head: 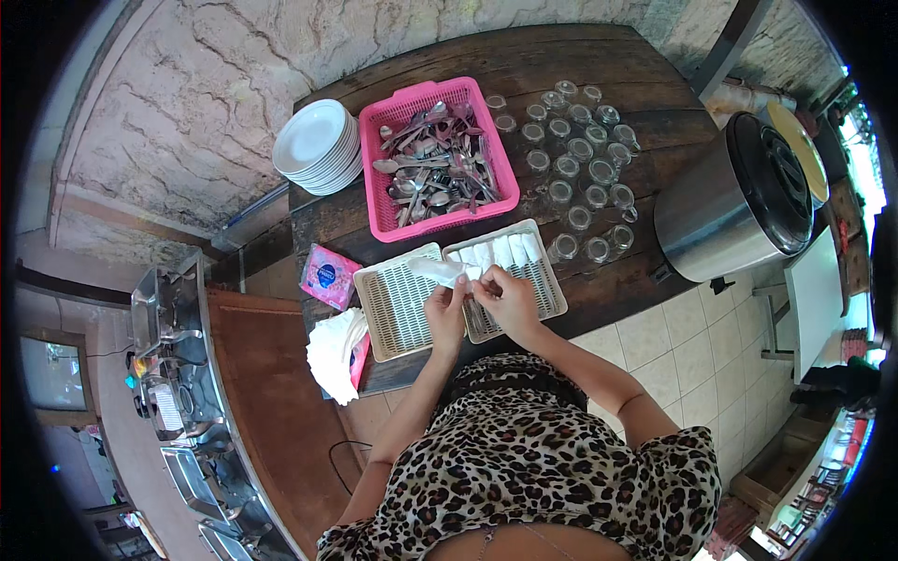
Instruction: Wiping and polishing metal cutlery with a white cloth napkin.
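Between my two hands is a white paper napkin [436,271] wrapped into a narrow bundle; what it encloses is hidden. My left hand [447,312] pinches it from the left, while the fingers of my right hand [506,298] grip its near end. Both hands are above two cream plastic baskets. The left basket [400,308] shows its bare slotted bottom. In the right basket [554,287] lies a row of napkin-wrapped bundles [501,250], with some metal cutlery partly hidden under my right hand. Beyond them, a pink plastic basket [442,228] holds a heap of spoons and forks [435,165].
Stacked white plates [316,144] stand at the table's far left. Several glass mugs [580,149] cover the right part, beside a large steel container with a black lid [729,196]. A pink napkin pack [330,276] and loose white napkins [337,350] lie left. Metal chafing dishes [193,484] line a counter.
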A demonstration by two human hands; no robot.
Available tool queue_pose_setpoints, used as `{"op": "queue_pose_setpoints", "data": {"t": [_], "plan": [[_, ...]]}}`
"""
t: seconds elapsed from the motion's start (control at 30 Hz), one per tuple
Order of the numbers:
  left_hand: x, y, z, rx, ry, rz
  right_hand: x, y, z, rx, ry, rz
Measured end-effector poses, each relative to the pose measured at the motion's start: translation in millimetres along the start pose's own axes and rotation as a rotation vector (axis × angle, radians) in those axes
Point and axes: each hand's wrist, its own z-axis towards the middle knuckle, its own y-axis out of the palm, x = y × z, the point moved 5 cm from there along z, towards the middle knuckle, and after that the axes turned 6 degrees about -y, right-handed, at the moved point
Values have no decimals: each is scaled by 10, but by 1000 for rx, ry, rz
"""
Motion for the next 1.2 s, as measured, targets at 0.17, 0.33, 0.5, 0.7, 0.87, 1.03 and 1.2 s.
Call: {"op": "queue_pose_setpoints", "data": {"t": [0.17,0.33,0.5,0.7,0.87,1.03,1.2], "plan": [[17,-20,-30,35,28,88,-88,-68,40,-29,30,-34],[1,-47,-101,83,20,197,-79,-101,46,-83,-69,-92],[-30,-89,-175,49,-12,256,33,-47,27,-175,-42,-20],[31,-134,-327,3,22,-27,100,85,-51,-414,216,760],[-13,-236,-366,-112,22,-49,49,82,-101,-426,306,897],[83,-103,-393,-302,-18,-134,111,65,-79,-521,357,838],[56,-142,-335,-277,-49,-97,217,122,-112,-547,422,832]]}}
